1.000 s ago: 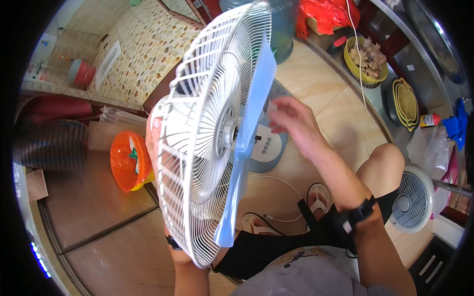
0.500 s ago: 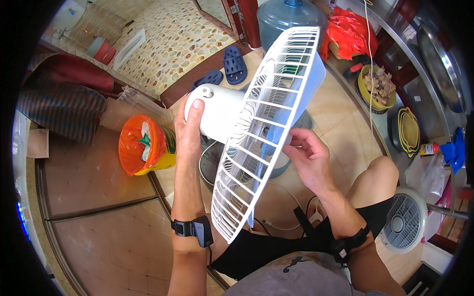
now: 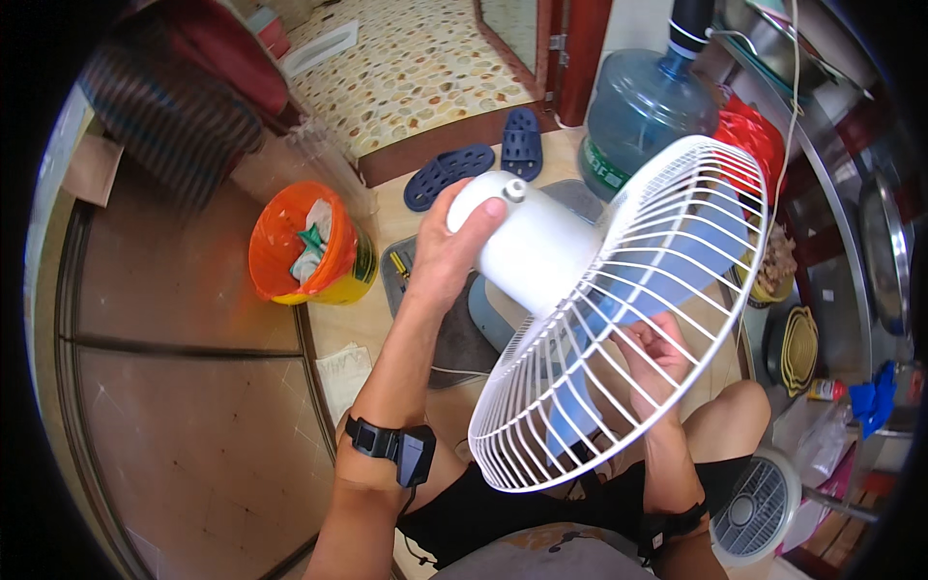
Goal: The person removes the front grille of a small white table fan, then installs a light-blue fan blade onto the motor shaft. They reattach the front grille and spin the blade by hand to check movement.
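Note:
My left hand [image 3: 447, 249] is wrapped round the white motor housing [image 3: 536, 242] of an electric fan, thumb beside a small grey knob [image 3: 516, 190]. The fan head is tilted, its white wire rear guard [image 3: 488, 449] spreading toward the lower right. Translucent blue blades [image 3: 672, 256] show through the wires. Seen through the guard, my right hand [image 3: 657, 356] is on the blade side near the fan's centre. Its fingers are curled together; what they pinch, if anything, is hidden. Below the housing stands a pale blue-grey round base [image 3: 491, 314], partly covered by the fan.
A grey mat [image 3: 449, 338] lies under the base, with a yellow-handled tool [image 3: 399, 266] on it. At left stands an orange-lined bin [image 3: 280, 208]. Blue slippers [image 3: 522, 145] and a large water bottle [image 3: 628, 121] are beyond. A round grille [image 3: 754, 507] rests at lower right.
The fan head has moved right and turned, so the guard's wire back faces me more. My left hand went with it, still gripping. My right hand has shifted right and down, now behind the wires.

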`<action>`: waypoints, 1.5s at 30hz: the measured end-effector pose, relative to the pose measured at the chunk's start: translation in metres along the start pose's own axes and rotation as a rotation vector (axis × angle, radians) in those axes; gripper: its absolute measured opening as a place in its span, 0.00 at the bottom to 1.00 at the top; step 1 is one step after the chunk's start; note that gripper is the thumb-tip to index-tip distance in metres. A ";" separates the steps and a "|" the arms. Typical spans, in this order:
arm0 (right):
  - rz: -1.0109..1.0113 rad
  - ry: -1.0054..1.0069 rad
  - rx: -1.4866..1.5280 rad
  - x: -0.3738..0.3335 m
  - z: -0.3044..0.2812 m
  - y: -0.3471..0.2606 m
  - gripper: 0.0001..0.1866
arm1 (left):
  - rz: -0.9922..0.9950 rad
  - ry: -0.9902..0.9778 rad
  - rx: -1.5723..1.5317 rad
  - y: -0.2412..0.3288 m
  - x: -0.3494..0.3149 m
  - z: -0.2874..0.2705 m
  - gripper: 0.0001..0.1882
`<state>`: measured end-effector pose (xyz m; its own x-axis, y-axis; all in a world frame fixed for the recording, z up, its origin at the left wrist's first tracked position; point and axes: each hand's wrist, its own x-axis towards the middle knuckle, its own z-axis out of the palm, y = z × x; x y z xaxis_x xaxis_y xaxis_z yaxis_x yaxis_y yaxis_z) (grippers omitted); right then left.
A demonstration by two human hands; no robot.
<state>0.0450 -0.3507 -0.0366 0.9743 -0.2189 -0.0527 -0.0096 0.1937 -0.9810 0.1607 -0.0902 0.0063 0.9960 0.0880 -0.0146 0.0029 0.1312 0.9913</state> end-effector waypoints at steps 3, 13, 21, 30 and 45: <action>-0.071 -0.026 -0.157 0.000 0.001 -0.003 0.16 | -0.056 -0.023 -0.003 0.004 0.000 -0.001 0.41; 0.127 -0.046 -0.005 0.009 -0.007 0.008 0.16 | -0.035 -0.015 0.022 0.006 -0.001 -0.001 0.43; 0.254 -0.017 -0.423 0.021 -0.006 0.015 0.20 | -0.007 0.009 0.021 -0.003 0.003 0.000 0.42; 0.029 -0.174 -0.102 0.007 -0.001 -0.013 0.19 | 0.172 0.223 0.293 0.034 -0.018 -0.002 0.37; 0.072 -0.203 -0.133 0.017 -0.007 -0.011 0.19 | 0.757 -0.231 0.936 0.063 -0.244 0.076 0.17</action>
<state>0.0605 -0.3630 -0.0281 0.9951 -0.0102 -0.0980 -0.0970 0.0719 -0.9927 -0.0751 -0.1783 0.0820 0.7662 -0.3561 0.5349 -0.6157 -0.6455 0.4520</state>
